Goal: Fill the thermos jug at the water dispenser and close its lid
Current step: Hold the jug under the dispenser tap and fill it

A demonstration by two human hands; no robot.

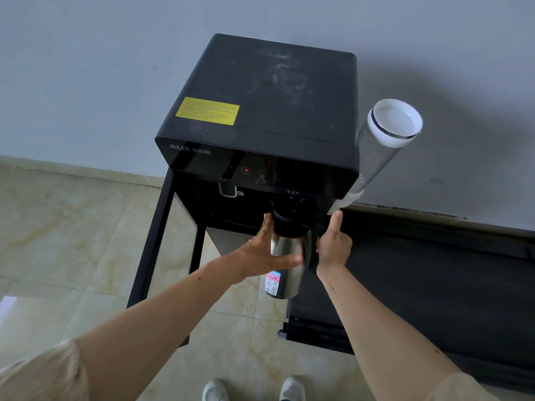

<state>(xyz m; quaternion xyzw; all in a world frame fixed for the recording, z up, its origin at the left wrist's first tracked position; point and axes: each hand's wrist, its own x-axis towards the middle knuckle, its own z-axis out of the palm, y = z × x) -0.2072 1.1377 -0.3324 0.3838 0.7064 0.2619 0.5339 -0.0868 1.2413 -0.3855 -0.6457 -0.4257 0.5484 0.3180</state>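
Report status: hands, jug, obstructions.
Left hand flat against thermos jug body, fingers straight. Right hand grips its handle, thumb up. Jug held under water dispenser taps; lid state unclear. Nothing blocking.

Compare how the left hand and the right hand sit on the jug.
The left hand lies flat against the steel side of the jug, fingers straight. The right hand is curled at its handle. The left hand's thumb lies across the body, while the right hand's thumb points up. Both hold the jug at the dispenser.
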